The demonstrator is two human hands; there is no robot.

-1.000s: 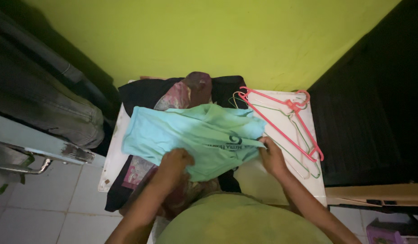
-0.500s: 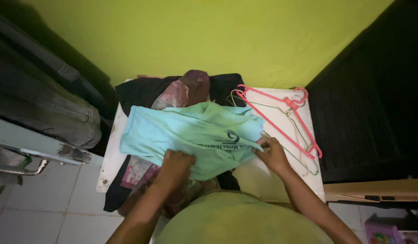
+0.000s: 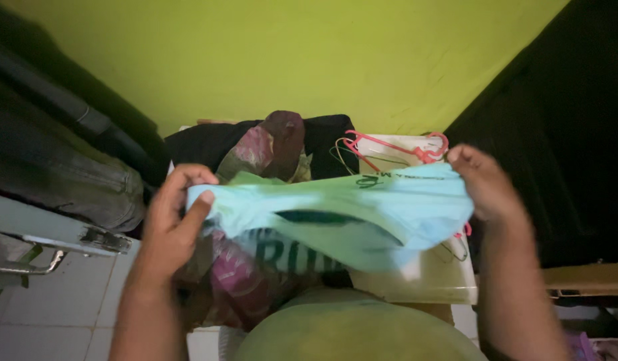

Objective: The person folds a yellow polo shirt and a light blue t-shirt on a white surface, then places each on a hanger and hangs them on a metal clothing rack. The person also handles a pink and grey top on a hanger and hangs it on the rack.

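I hold a light turquoise T-shirt (image 3: pixel 362 214) with dark print stretched in the air between both hands, above a small white table (image 3: pixel 442 281). My left hand (image 3: pixel 172 217) pinches its left edge. My right hand (image 3: pixel 486 184) grips its right edge. Under the shirt lies a heap of clothes: a black garment (image 3: pixel 202 144) at the back and a patterned maroon and pink cloth (image 3: pixel 269 144) on top. The shirt hides most of the table top.
Pink and green wire hangers (image 3: pixel 389 148) lie at the table's far right, partly behind the shirt. Jeans (image 3: pixel 62 177) hang at the left over a pale blue frame (image 3: pixel 48 230). A yellow-green wall is behind; dark furniture (image 3: pixel 563 160) stands at the right. White tiled floor lies lower left.
Both hands have lifted the shirt off the pile and moved apart, spreading it in the air. The left hand went left and up, the right hand right and up.
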